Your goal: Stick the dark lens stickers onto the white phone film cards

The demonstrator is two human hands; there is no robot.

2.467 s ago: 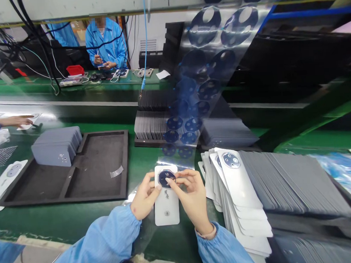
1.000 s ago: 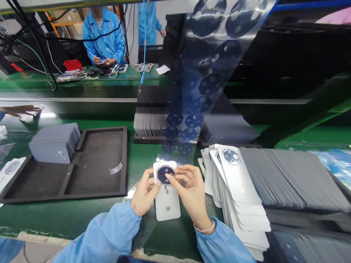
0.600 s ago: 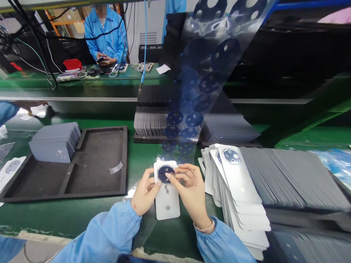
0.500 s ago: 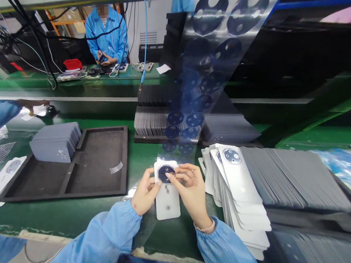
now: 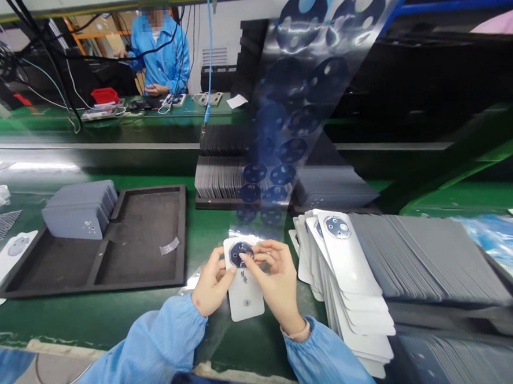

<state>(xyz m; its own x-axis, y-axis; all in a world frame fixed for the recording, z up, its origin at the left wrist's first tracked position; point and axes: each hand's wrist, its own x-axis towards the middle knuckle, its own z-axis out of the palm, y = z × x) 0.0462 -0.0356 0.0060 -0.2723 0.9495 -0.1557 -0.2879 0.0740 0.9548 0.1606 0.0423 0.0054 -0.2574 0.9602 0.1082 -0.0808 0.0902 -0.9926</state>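
Observation:
A white phone back cover (image 5: 246, 300) with dark markings is held upright between my hands, above the green bench. Around its left edge my left hand (image 5: 210, 284) is closed, thumb in front. On its upper part lies a dark round camera film (image 5: 238, 254) with small holes. The thumb of my right hand (image 5: 275, 278) presses on that film, and its bent fingers are at the cover's upper right edge; fingertips behind the cover are hidden. Just beyond, a clear strip of dark round films (image 5: 281, 173) hangs down towards the cover.
Fanned white back covers (image 5: 352, 261) lie to the right, beside rows of grey panels (image 5: 429, 257). A black tray (image 5: 140, 280) with grey panels (image 5: 79, 208) stands left. More panels (image 5: 216, 177) stand behind. A person in blue (image 5: 161, 53) is across the bench.
The cover has tilted slightly in my hands, and my right thumb has shifted a little on the film. A co-worker's arm at the left has gone from view. The person opposite has raised one arm.

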